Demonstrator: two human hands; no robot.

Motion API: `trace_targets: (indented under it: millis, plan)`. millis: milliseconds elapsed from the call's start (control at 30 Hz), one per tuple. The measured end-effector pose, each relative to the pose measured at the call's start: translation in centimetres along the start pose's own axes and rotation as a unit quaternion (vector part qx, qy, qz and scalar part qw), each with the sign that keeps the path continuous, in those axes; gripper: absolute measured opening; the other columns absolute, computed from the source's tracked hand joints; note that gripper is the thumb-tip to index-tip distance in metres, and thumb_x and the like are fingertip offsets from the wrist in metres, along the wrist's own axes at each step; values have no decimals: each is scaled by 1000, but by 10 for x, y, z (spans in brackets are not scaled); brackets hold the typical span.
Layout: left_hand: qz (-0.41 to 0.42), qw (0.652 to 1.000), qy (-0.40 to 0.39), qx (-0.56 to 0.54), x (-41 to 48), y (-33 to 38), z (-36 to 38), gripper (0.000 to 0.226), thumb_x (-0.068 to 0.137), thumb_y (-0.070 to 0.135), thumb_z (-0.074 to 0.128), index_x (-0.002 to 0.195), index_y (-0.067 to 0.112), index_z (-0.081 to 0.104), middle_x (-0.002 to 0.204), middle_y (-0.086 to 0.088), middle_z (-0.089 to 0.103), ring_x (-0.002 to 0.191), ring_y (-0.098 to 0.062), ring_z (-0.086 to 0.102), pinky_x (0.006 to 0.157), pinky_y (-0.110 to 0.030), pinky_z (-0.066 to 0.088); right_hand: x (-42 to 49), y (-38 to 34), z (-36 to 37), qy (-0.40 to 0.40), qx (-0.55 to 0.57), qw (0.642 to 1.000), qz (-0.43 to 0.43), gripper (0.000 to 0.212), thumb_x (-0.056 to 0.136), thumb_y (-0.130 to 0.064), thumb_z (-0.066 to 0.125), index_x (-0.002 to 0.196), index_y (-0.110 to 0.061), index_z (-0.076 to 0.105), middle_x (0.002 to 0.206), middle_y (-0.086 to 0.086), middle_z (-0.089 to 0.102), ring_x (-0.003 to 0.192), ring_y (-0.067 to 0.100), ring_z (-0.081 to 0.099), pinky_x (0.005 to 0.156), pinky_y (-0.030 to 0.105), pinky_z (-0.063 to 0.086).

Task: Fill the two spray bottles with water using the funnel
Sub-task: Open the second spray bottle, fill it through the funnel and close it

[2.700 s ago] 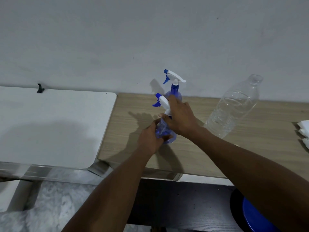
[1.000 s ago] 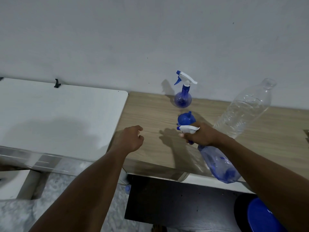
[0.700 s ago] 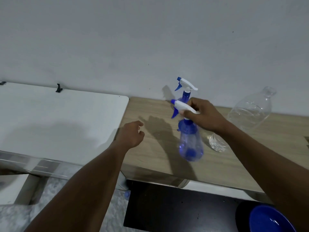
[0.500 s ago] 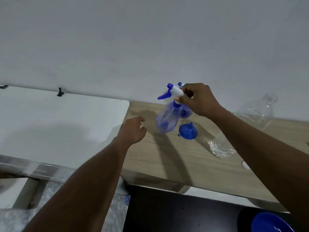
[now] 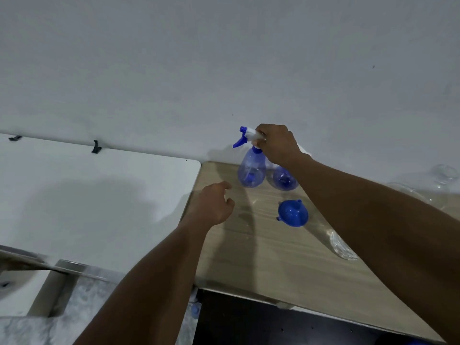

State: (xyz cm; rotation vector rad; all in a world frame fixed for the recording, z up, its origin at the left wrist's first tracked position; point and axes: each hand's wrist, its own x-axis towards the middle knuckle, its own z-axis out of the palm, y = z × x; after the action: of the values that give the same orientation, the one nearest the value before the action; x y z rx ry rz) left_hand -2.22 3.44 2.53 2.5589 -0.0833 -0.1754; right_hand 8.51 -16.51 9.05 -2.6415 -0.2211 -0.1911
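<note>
At the back of the bench (image 5: 261, 257), by the wall (image 5: 224, 70), our right hand (image 5: 277, 144) curls round the white trigger head of one spray bottle (image 5: 249, 171). It stands upright just beside the second bottle (image 5: 282, 179); whether its base touches the wood we cannot tell. Both look like thin, light plastic, easily tipped when empty, so we judge the neck below the head the safest hold. Our left hand (image 5: 211, 207) hovers loosely spread, holding nothing. Nearer us, the funnel (image 5: 293, 213) lies mouth-down.
</note>
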Motion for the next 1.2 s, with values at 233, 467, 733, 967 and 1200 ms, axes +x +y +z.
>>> trace_targets:
  millis: [233, 467, 733, 967, 1200]
  plan:
    - [7, 1000, -16, 8, 6, 3, 4, 48, 91, 26, 61, 138, 23, 52, 132, -3, 61, 118, -21, 59, 96, -30, 44, 13, 9, 1, 14, -144, 989, -39, 45, 92, -59, 54, 118, -24, 66, 108, 3, 66, 106, 29, 55, 85, 40, 40]
    - [15, 999, -35, 10, 5, 12, 14, 50, 90, 26, 64, 138, 23, 53, 133, -1, 60, 117, -20, 59, 98, -28, 43, -13, 53, -20, 123, -93, 985, 82, 50, 91, -54, 52, 126, -19, 58, 125, 9, 59, 119, 33, 49, 93, 45, 40]
    - [25, 998, -51, 3, -2, 23, 33, 49, 89, 26, 65, 136, 24, 54, 131, -1, 61, 116, -20, 59, 98, -29, 42, -48, 82, -14, 17, -122, 986, 111, 24, 93, -25, 58, 112, -12, 54, 104, 10, 65, 94, 32, 62, 84, 41, 43]
    - [61, 997, -14, -44, -15, 38, 43, 61, 80, 34, 74, 136, 20, 53, 132, -3, 59, 121, -21, 56, 100, -34, 45, -82, 42, -60, 62, -33, 997, -14, 17, 96, -16, 53, 106, -4, 49, 97, 12, 53, 76, 25, 51, 63, 31, 35]
    - [82, 989, -25, -117, -47, 37, 65, 72, 61, 66, 77, 119, 30, 54, 115, 13, 61, 104, -8, 59, 90, -36, 52, -155, 9, -37, -26, 10, 996, -90, 16, 93, -15, 53, 107, -7, 50, 100, 12, 55, 80, 31, 55, 70, 45, 48]
